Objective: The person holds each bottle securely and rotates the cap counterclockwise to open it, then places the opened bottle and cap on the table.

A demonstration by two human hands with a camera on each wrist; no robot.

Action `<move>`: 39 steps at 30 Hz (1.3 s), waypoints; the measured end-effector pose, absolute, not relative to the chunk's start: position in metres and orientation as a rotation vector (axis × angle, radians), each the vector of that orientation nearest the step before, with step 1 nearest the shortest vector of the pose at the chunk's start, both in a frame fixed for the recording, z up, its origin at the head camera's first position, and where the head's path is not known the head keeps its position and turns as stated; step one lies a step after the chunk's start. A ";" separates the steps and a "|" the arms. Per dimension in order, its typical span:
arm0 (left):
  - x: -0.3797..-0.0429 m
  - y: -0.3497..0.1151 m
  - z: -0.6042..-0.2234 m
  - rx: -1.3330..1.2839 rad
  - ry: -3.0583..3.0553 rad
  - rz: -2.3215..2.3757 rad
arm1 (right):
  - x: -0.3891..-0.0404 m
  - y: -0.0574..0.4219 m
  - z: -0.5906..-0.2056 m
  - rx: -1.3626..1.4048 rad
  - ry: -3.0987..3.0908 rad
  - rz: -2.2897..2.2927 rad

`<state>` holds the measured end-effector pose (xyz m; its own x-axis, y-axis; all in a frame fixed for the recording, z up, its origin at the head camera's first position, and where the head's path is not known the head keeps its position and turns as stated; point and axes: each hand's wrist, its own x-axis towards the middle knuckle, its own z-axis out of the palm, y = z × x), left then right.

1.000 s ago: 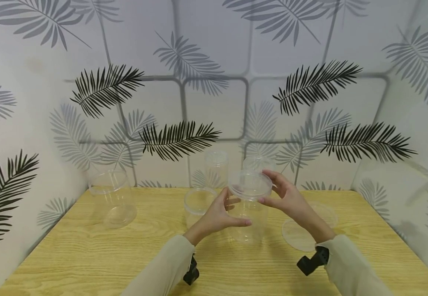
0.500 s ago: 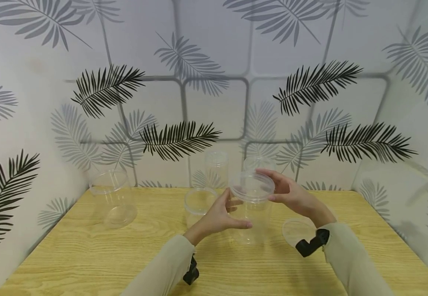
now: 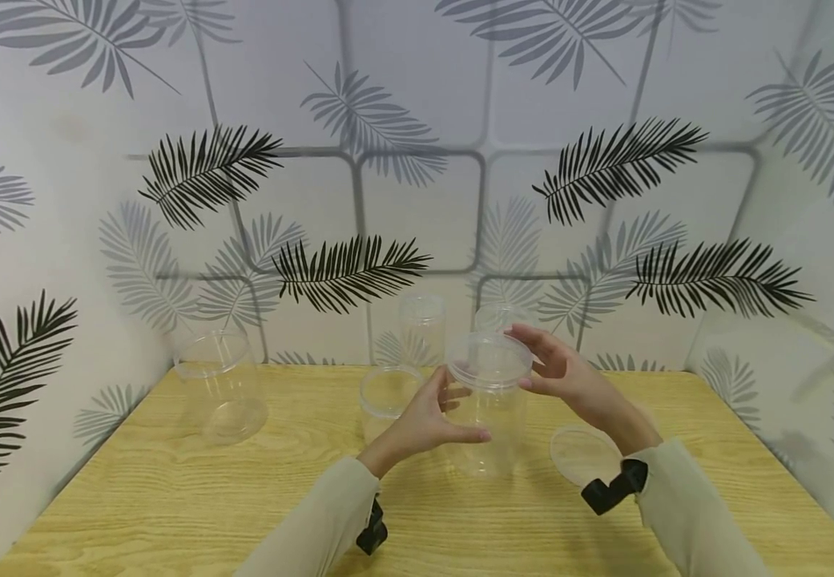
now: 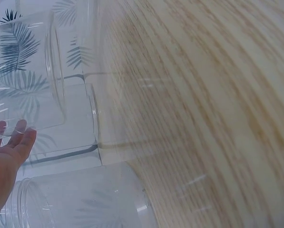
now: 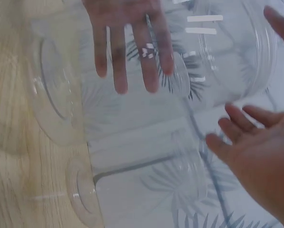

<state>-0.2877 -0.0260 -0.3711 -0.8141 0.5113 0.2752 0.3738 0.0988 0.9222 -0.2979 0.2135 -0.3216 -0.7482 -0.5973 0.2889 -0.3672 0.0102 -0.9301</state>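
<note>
A large clear plastic jar (image 3: 497,437) stands upright on the table, a clear round lid (image 3: 487,362) on its top. My left hand (image 3: 417,423) holds the jar's body from the left, thumb in front and fingers behind. At the lid's right side is my right hand (image 3: 571,381), thumb at the near rim and fingers curled at the far rim. In the right wrist view, the left hand's fingers (image 5: 132,52) show through the clear wall. Close behind my left hand is a lower jar (image 3: 388,393) without a lid, partly hidden.
A wide jar (image 3: 218,393) without a lid stands at the far left. Behind the held jar are a narrow lidded jar (image 3: 422,324) and another clear jar (image 3: 501,318), partly hidden. A flat clear lid (image 3: 581,455) lies on the wooden table (image 3: 243,513), beside my right wrist. The patterned wall rises behind.
My right hand has swung round the lid's rim, outward and then slightly back. A second lid on the table is now mostly hidden behind my right wrist. The left hand stays in place.
</note>
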 end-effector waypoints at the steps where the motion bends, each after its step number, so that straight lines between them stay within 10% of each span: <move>1: -0.285 -0.026 -0.367 0.909 2.241 1.822 | -0.295 0.212 -0.321 -0.977 2.139 -1.835; 39: -0.295 -0.025 -0.376 0.911 2.219 1.821 | -0.305 0.214 -0.323 -1.073 1.899 -1.822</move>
<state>-0.2947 -0.0251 -0.3760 -0.8094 0.5222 0.2685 0.3654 0.0901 0.9265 -0.3050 0.2145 -0.3228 -0.6769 -0.6824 0.2759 -0.3042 -0.0820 -0.9491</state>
